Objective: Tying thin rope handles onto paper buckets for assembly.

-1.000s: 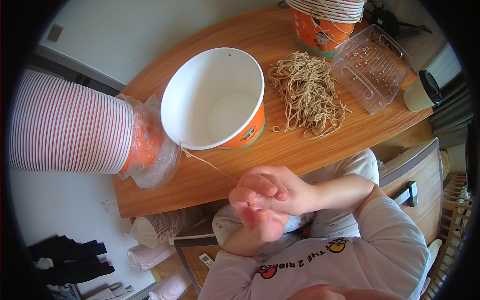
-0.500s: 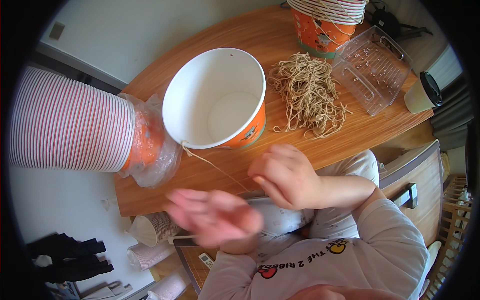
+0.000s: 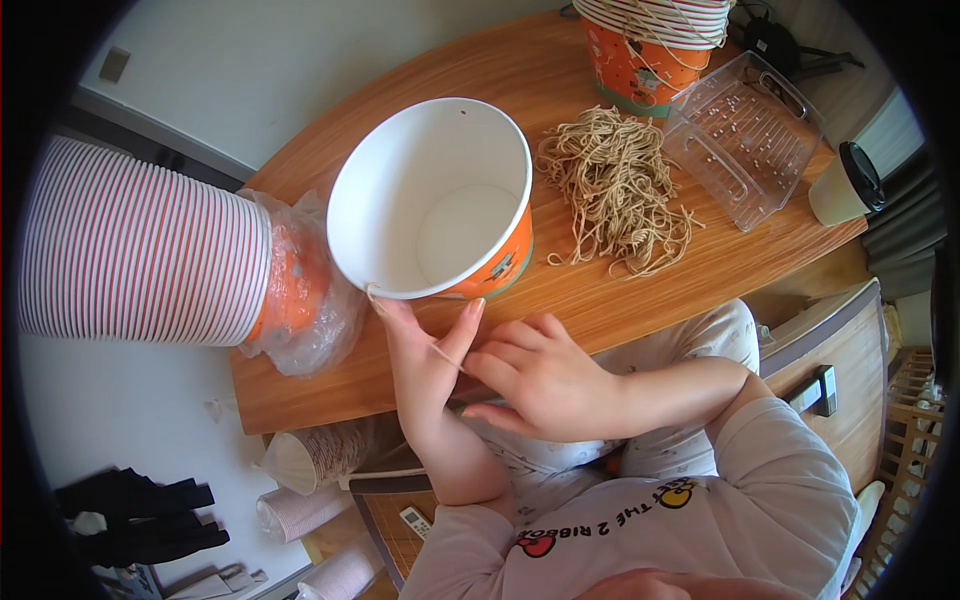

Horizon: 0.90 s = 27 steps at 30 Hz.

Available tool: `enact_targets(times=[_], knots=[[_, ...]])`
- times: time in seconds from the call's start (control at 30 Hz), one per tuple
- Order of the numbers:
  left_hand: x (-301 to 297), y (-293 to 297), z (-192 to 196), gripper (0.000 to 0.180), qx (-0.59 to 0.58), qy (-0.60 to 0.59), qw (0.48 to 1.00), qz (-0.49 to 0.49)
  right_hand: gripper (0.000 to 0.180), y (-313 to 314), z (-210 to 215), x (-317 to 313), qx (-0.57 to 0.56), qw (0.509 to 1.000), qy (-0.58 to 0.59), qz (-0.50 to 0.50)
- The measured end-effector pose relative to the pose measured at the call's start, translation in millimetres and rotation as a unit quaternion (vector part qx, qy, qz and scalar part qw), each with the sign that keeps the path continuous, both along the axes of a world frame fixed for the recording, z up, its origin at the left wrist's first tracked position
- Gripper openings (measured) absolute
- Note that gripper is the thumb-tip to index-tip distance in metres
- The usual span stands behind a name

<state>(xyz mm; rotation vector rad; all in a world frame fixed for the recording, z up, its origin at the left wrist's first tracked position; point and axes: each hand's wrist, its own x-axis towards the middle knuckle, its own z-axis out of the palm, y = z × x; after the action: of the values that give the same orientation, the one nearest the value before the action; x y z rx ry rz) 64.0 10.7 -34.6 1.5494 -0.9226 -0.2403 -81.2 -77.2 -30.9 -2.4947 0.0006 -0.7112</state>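
Observation:
A white-lined orange paper bucket (image 3: 480,215) lies tilted on the table, its mouth facing me. Beige string is tied at a hole in its near rim. My left hand (image 3: 425,355) touches the rim at that knot with a fingertip, thumb and finger spread wide apart in a V. The string (image 3: 447,356) crosses this hand and runs to my right hand (image 3: 545,385), which is closed on it with curled fingers. Part of the string's end is hidden by the right hand. A second hole shows at the far rim.
A heap of beige string (image 3: 620,190) lies right of the bucket. Beyond are stacked orange buckets with string handles (image 3: 645,65), a clear plastic tray (image 3: 745,140) with small white bits and a lidded cup (image 3: 845,187). A long bucket stack (image 3: 150,240) in plastic wrap stands left.
My left hand has turned and moved up to the knot at the bucket's rim. My right hand has shifted slightly left and down, and the string now passes over the left hand.

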Motion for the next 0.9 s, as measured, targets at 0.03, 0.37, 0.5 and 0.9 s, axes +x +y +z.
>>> enact_targets(times=[0.03, 0.37, 0.5, 0.9], knots=[[-3, -3, 3, 0.096, -0.019, 0.023, 1.0, 0.002, 0.026, 0, -1, 1, 0.005, 0.999, -0.037, 0.021], [-19, -12, 8, 0.081, -0.039, 0.078, 0.996, -0.026, 0.012, 10, 7, -14, 0.002, 0.947, -0.19, 0.261], [-14, -10, 7, 0.06, -0.036, -0.023, 0.998, -0.043, 0.012, 1, 27, -25, 0.038, 0.91, -0.258, 0.322], [-51, -22, 12, 0.047, -0.198, 0.047, 0.978, 0.047, 0.019, -99, 74, -67, 0.053, 0.935, -0.341, 0.081]])
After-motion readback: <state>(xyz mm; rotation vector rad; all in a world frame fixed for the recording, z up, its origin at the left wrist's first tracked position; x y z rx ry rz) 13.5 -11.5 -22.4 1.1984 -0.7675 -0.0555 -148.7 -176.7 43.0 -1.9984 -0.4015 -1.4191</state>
